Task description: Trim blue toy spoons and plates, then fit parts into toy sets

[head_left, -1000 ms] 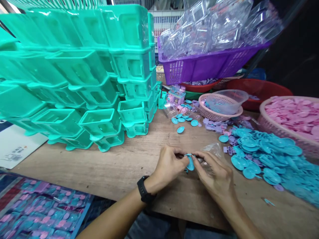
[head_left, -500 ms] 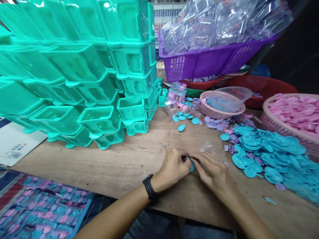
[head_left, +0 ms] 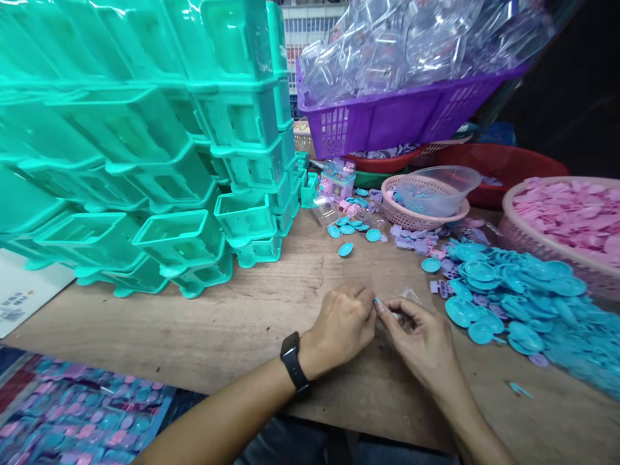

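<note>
Blue plastic piece (head_left: pixel 376 301) pinched between left hand (head_left: pixel 343 323) and right hand (head_left: pixel 420 339) grips, fingertips meeting, over wooden table (head_left: pixel 252 310)

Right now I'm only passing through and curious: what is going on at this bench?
A person works with both hands over a wooden table. The left hand and right hand meet fingertip to fingertip around a small blue plastic piece, mostly hidden between them, with a scrap of clear plastic just behind. To the right lies a heap of blue plastic dishes; stacked green bins stand to the left, and a purple basket of clear shells sits behind.
</note>
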`<action>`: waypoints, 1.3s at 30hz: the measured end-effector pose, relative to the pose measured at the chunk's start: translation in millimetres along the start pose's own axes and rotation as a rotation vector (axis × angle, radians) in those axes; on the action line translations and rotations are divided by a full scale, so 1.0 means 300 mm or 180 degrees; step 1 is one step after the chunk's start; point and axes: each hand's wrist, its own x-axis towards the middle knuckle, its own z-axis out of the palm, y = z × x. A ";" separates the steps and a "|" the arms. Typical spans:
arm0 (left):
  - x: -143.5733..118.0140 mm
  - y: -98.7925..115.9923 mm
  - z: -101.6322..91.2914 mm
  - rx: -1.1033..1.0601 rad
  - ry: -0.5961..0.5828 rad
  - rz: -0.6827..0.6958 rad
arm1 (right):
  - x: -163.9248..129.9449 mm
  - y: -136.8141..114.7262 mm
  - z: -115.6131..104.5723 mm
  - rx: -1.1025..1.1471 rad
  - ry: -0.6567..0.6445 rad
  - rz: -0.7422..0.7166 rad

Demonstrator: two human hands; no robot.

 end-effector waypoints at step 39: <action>0.065 -0.207 -0.052 -0.1110 0.0062 -0.1269 | -0.133 -0.012 0.052 -0.0336 -0.0388 -0.0672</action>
